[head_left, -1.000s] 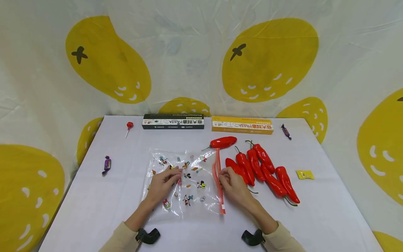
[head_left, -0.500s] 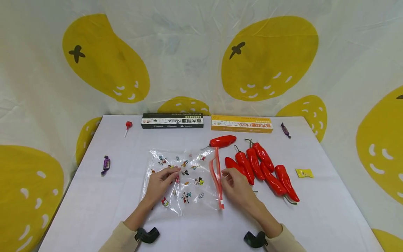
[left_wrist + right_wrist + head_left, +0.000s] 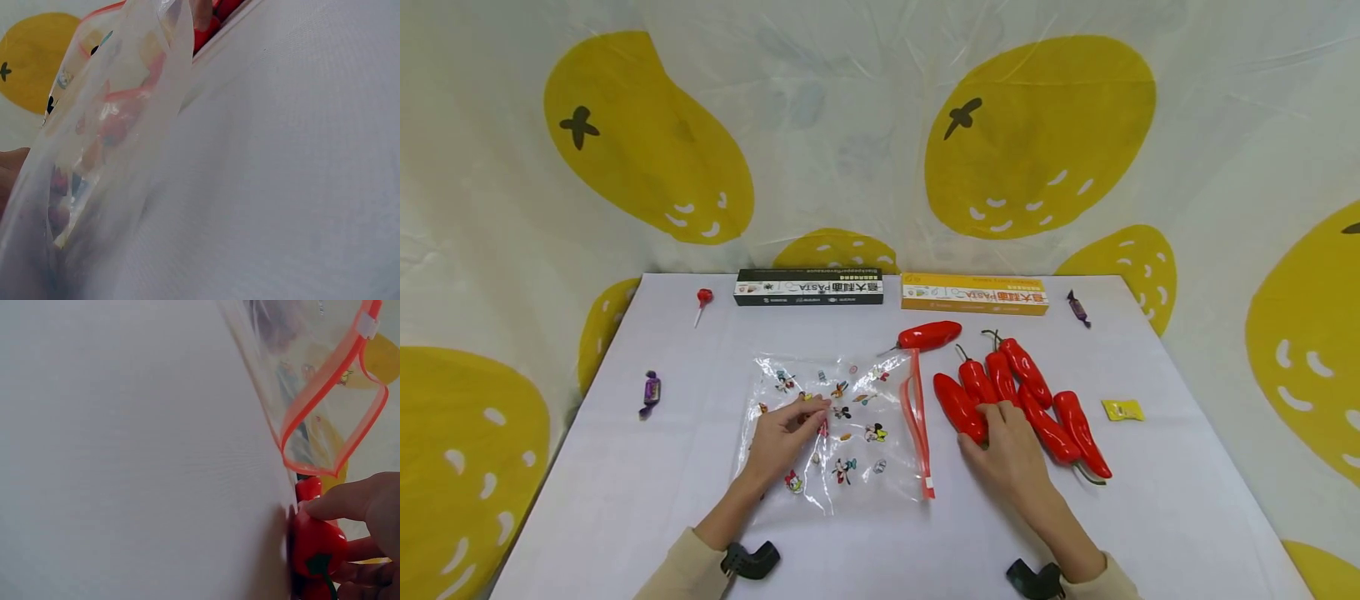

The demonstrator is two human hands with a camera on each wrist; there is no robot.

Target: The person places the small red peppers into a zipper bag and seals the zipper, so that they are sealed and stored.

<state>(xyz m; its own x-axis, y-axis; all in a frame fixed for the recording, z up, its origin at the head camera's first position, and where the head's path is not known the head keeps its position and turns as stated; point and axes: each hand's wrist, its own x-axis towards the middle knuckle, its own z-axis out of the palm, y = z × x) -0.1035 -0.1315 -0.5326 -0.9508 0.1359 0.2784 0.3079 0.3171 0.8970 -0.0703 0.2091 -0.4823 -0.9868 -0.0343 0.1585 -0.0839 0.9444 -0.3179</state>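
A clear zip bag (image 3: 857,450) with cartoon prints lies in front of me, its red-edged mouth (image 3: 325,394) gaping to the right. My left hand (image 3: 782,437) pinches the bag's upper film left of its middle; in the left wrist view the film stands raised off the cloth. My right hand (image 3: 1011,450) is at the leftmost red chili pepper (image 3: 957,404) of the group, thumb on one side and fingers on the other, around its stem end. The right wrist view shows this pepper (image 3: 317,544) between thumb and fingers. Several more red peppers (image 3: 1051,425) lie alongside, partly behind the hand.
One separate pepper (image 3: 929,335) lies beyond the bag's mouth. A black pasta box (image 3: 809,287) and a yellow pasta box (image 3: 974,294) line the back edge. Around them lie a lollipop (image 3: 703,298), purple candies (image 3: 651,394) and a yellow candy (image 3: 1123,410).
My right hand has let go of the bag's red edge and moved right onto the leftmost pepper. The bag's mouth has parted wider. The left hand has stayed on the bag.
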